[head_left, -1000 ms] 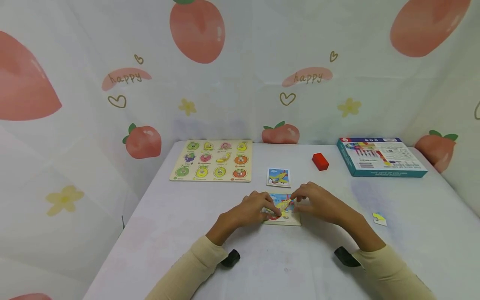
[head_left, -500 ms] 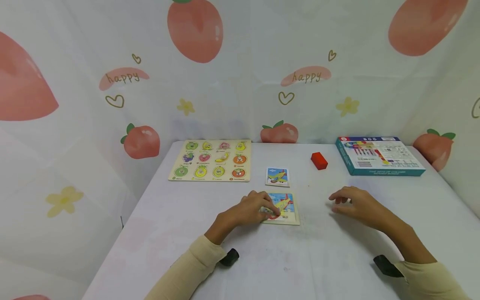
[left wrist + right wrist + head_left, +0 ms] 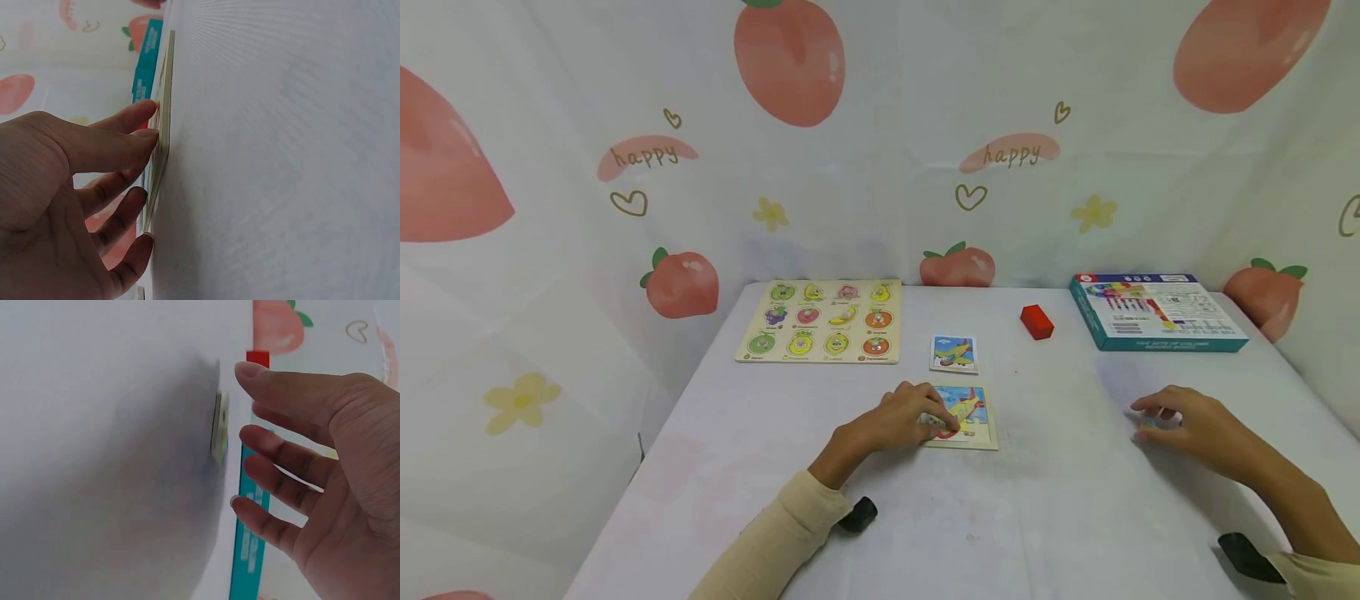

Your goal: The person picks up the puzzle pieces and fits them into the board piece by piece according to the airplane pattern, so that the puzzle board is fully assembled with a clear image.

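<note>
A small wooden jigsaw puzzle (image 3: 981,417) with a yellow airplane picture lies flat on the table. My left hand (image 3: 904,418) rests its fingertips on the puzzle's left side, covering part of it. In the left wrist view the thumb and fingers touch the puzzle board (image 3: 167,94), seen edge-on. To the right, my right hand (image 3: 1202,432) hovers with thumb and fingers apart around a loose jigsaw piece (image 3: 220,428). The piece lies on the table just beyond the fingertips, untouched; the hand mostly hides it in the head view. Behind the puzzle sits a small airplane picture card (image 3: 953,354).
A wooden fruit board (image 3: 818,321) lies at the back left. A red block (image 3: 1037,322) stands behind the puzzle, to its right. At the back right is a flat teal box (image 3: 1157,312). A printed cloth backdrop rises behind the table.
My right hand has left the puzzle and moved right, to above the loose jigsaw piece. The left hand has stayed on the puzzle.
</note>
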A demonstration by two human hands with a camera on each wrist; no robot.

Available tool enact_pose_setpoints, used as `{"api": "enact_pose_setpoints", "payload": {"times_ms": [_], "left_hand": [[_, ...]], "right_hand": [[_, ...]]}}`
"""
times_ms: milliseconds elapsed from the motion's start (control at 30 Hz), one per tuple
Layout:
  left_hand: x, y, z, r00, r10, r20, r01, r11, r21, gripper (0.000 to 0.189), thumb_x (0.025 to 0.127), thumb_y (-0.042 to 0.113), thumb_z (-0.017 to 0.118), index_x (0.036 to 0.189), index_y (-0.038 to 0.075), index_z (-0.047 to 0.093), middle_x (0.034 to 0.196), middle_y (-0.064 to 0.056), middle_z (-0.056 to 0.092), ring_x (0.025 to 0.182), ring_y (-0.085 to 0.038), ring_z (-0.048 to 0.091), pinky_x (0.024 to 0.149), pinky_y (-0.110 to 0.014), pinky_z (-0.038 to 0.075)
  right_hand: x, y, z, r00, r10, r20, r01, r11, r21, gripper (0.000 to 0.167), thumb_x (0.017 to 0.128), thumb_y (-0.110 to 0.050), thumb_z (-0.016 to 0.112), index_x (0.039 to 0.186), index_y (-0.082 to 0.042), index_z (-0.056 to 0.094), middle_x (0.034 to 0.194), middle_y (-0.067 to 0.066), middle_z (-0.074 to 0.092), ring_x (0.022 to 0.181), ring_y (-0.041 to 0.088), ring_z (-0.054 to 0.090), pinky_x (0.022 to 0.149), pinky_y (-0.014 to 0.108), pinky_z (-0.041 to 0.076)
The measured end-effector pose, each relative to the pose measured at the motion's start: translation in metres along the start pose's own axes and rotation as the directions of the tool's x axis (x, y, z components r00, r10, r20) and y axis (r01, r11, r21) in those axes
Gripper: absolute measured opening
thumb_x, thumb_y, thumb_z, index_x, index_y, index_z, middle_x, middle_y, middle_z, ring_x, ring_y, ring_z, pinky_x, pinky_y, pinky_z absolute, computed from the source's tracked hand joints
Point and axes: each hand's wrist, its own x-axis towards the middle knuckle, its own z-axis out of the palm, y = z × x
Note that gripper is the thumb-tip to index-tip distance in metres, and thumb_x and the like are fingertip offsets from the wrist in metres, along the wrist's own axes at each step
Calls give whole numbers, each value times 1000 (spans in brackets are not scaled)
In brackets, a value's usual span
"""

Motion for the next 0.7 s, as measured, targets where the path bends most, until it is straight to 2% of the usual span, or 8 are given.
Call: {"api": "enact_pose_setpoints", "payload": {"times_ms": [167,333,533,700], "left_hand": [[0,1,0,1000,0,-2,0,1000,-2,23,101,19,74,120,31,82,127,6,64,116,-14,48,95,-36,38],[-1,2,-1,1000,-1,-3,1,1000,-2,23,101,19,74,119,30,82,128,6,64,117,-14,48,94,-36,37],[-2,3,-1,1000,0,-6,0,1000,-1,23,101,19,74,119,30,83,127,6,64,116,-14,48,93,-36,37],[-2,2,0,1000,1,-5,-1,1000,1,23,101,19,74,119,31,82,127,5,64,116,-15,48,95,-37,38]], "right_hand": [[-6,13,-4,999,29,15,-29,999,-18,43,88,-34,87,118,-4,78,105,4,71,98,26,61,70,23,48],[-8,19,-6,996,71,54,-69,997,-27,45,90,-34,85,118,-1,77,103,5,70,97,26,60,71,30,50],[-10,23,-6,994,93,64,-90,995,-42,43,90,-33,84,114,2,77,100,6,69,93,26,59,72,36,51],[-13,25,-6,992,108,60,-106,993,-45,40,91,-32,84,112,1,78,99,4,70,92,24,60,69,26,49]]}}
